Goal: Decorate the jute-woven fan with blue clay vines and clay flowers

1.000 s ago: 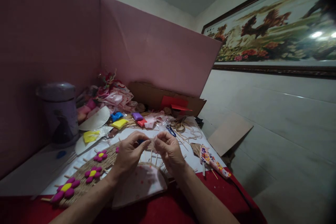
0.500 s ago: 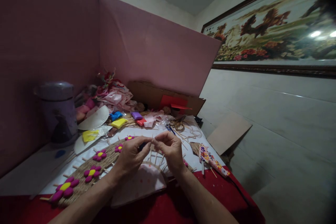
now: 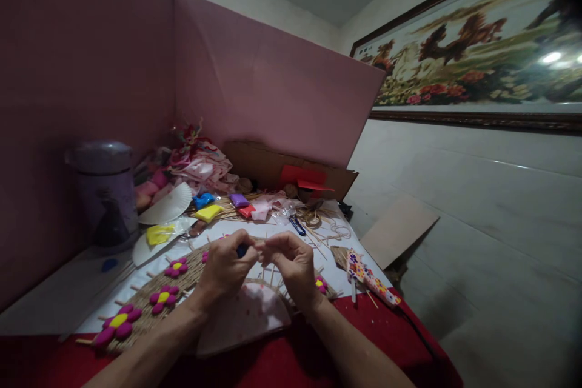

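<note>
Risking, in judgement, dropping the dark-blue lump (image 3: 242, 250) from the left hand (image 3: 228, 262) onto the pale paper semicircle (image 3: 245, 318) directly below, through a slackening grip. Also risking dislodging a purple flower (image 3: 163, 298) on the twine band (image 3: 191, 267), lying beneath and to the left of the same hand, through a low sweep of the forearm. Possibly bending the bare sticks (image 3: 271, 276) just below and left of the right hand (image 3: 291, 262), through a careless drop of the wrist. Curling the left hand around the blue lump, pointing thumb and index finger toward the right fingertips. Bending the right fingers inward to meet there; obscuring the contact, so cannot tell any right-hand grip. Angling both forearms inward, holding the hands above the work.
</note>
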